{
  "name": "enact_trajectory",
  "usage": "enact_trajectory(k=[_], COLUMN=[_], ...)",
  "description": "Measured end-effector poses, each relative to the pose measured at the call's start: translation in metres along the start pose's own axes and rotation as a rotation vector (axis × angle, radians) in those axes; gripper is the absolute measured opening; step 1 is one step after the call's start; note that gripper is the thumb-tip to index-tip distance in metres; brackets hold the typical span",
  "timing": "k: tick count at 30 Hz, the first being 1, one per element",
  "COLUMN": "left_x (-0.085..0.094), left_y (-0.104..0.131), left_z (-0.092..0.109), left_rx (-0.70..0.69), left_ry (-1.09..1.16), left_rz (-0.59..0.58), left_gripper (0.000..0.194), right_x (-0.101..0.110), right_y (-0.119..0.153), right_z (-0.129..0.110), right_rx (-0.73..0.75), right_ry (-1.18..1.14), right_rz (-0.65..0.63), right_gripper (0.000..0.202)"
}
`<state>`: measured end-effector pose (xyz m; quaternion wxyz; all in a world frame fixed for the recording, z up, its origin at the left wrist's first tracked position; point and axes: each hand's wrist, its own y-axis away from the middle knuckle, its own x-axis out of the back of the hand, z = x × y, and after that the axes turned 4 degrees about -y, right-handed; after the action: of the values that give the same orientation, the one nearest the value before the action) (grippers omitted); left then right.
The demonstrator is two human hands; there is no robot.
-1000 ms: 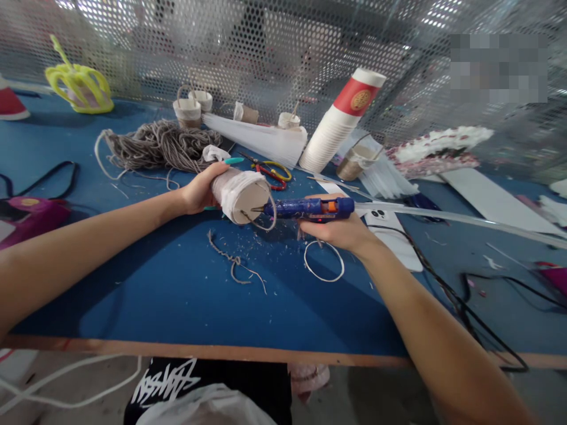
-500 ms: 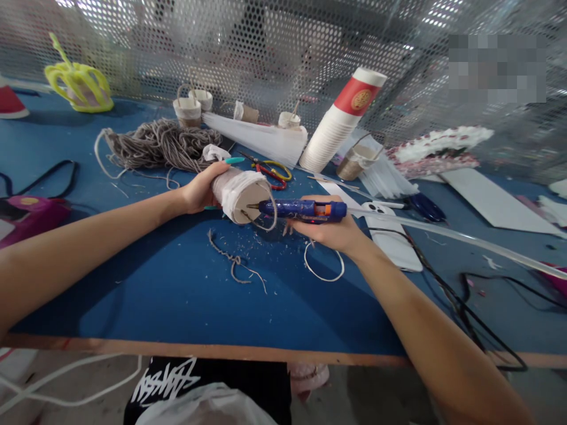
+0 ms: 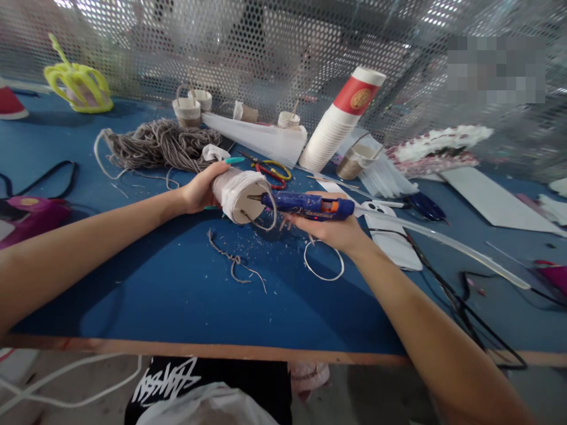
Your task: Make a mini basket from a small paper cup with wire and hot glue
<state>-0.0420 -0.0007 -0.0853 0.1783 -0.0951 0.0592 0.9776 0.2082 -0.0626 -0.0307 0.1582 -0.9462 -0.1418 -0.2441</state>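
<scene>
My left hand (image 3: 200, 189) is closed round a small wrapped cup (image 3: 230, 192), tilted so that its open end faces right. A cord handle (image 3: 274, 213) loops from the cup's rim. In my right hand (image 3: 332, 231) is a blue glue gun (image 3: 305, 204) with an orange part, a long clear glue stick (image 3: 460, 243) sticking out behind it. The gun's metal tip is at the cup's mouth; whether it touches the inside I cannot tell. Below them lie a twisted piece of grey cord (image 3: 234, 260) and a white ring (image 3: 324, 277).
Behind my hands are grey yarn (image 3: 163, 144), scissors (image 3: 277, 172), several small cups (image 3: 186, 111) and a leaning paper-cup stack (image 3: 330, 133). A white phone (image 3: 394, 242) and black cables (image 3: 447, 289) lie to the right. A magenta tool (image 3: 38, 215) sits at the left.
The glue gun's nozzle has shifted slightly up, and its body has tilted and moved a little right. The glue stick's far end has dropped. My left hand and the cup look unchanged.
</scene>
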Motion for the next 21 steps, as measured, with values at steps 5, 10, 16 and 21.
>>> enact_trajectory(k=[5, 10, 16, 21], left_x=[-0.0006, -0.0012, 0.0015, 0.0002], left_y=[0.0001, 0.0, -0.0007, 0.0006], left_z=[0.0001, -0.0005, -0.0006, 0.0022], left_rx=[-0.011, -0.014, -0.019, -0.006], left_ry=[0.013, -0.005, -0.007, 0.009], left_rz=[-0.029, 0.028, -0.028, -0.007], left_gripper=[0.038, 0.039, 0.039, 0.038], right_x=[-0.0002, 0.0012, 0.0053, 0.0049], right_y=[0.0009, 0.0016, 0.0023, 0.0025], right_z=[-0.0013, -0.0047, -0.0055, -0.0059], right_rx=[-0.037, -0.047, -0.022, -0.01], right_ry=[-0.023, -0.068, -0.034, -0.011], right_rz=[-0.039, -0.074, -0.073, -0.053], right_gripper=[0.02, 0.02, 0.02, 0.02])
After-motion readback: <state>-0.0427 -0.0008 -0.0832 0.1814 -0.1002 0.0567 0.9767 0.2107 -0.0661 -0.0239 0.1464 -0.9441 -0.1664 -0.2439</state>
